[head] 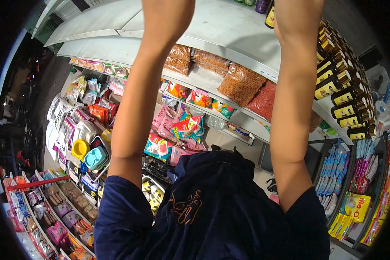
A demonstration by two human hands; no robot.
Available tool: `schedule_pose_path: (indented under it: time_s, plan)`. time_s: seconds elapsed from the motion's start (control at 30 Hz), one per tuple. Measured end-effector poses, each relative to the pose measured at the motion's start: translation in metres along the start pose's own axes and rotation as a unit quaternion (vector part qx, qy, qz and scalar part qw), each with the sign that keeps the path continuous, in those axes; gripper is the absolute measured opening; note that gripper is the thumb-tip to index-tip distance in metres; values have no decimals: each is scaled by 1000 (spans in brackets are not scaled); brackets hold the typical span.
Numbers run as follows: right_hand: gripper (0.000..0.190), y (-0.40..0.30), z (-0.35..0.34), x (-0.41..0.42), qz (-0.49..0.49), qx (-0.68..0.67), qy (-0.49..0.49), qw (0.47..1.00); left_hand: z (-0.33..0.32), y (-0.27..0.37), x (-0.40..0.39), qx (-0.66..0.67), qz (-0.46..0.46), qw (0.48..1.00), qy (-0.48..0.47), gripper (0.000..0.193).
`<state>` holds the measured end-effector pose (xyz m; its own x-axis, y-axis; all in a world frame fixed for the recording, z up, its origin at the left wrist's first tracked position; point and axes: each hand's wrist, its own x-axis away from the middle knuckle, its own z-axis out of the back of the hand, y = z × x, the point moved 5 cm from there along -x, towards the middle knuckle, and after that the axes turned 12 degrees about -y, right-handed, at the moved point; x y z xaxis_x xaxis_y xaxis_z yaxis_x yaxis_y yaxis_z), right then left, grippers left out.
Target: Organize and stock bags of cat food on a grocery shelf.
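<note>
Both arms stretch up past a white metal shelf to the top edge of the picture. Only the wrist end of my left hand (pixel 169 16) shows, over the upper shelf (pixel 227 26); its fingers are cut off. The lower part of my right hand (pixel 299 16) is at the top right, fingers also out of frame. Just left of it stands a dark bottle with a yellow label (pixel 270 19), partly hidden by the hand. A purple bottle (pixel 262 6) and green bottles (pixel 249 2) are beside it. Whether either hand holds something cannot be seen.
Rows of dark, yellow-labelled bottles (pixel 344 110) fill the shelf at right. Bags of brown kibble (pixel 242 85) and a bag of red pellets (pixel 263 101) lie on the shelf below. Packets (pixel 188 126), yellow bowls (pixel 80 149) and a snack-style rack (pixel 35 183) stand lower down.
</note>
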<state>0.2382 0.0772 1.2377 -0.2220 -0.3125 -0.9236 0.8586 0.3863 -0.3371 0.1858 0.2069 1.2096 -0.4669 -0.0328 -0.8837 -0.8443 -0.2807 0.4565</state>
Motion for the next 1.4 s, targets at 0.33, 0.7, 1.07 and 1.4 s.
schedule_pose_path:
  time_s: [0.33,0.7,1.07,1.4]
  plan:
    - [21,50,37,48,-277,-64,59,957,-21,-59,14,118,138,983,-13,33]
    - [18,58,27,79,-309,-167,57,934,-32,-66,47,137,194,971,11,34]
    - [21,65,-37,108,-279,-293,-54,913,2,-39,110,35,198,975,96,36]
    - [18,71,-168,178,-338,-635,-185,669,53,12,239,6,241,918,315,39]
